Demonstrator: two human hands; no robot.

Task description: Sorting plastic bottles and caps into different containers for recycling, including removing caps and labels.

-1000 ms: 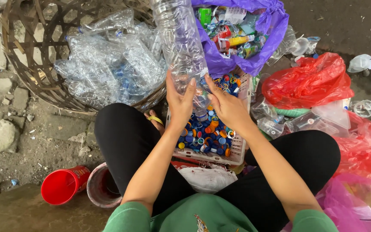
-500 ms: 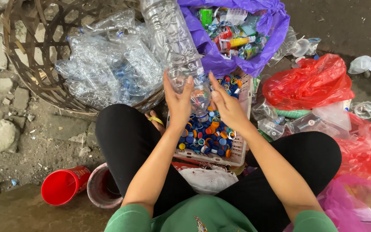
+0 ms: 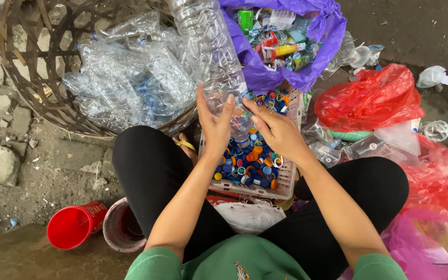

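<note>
Clear ribbed plastic bottle (image 3: pixel 208 52), label-free, is held neck-down over the white slotted plastic crate (image 3: pixel 285 181), body tilted up toward frame top. Left hand (image 3: pixel 216 124) is clamped around the lower body near the neck. Right hand (image 3: pixel 278 129) is set against the neck end, fingers curled; whether a cap is pinched cannot be told. Both hands are close together at the bottle.

Crate: filled with loose plastic bottle caps (image 3: pixel 247 161), mostly blue, some orange, white, red, plus a few ring seals. It is wedged between the person's knees, black trousers.

Left of the crate: round woven wicker basket (image 3: pixel 32 67), open weave, packed with crushed clear bottles (image 3: pixel 130 78), thin crinkled plastic, some with blue caps.

Behind the crate: purple plastic bag (image 3: pixel 286 72), open at top, holding mixed coloured packaging — green, yellow, red pieces.

Right of the crate: red plastic bag (image 3: pixel 369 98), bulging, tied; clear cups and flattened containers are scattered around it. A pink translucent bag (image 3: pixel 426 243) lies at lower right.

Lower left of the crate: red plastic cup (image 3: pixel 73 225) on its side, touching a dirty pale round tub (image 3: pixel 120 228).

Surface: bare dirt and broken stone on the left, dark damp ground on the right. Outdoor or rough floor; no walls are seen.
</note>
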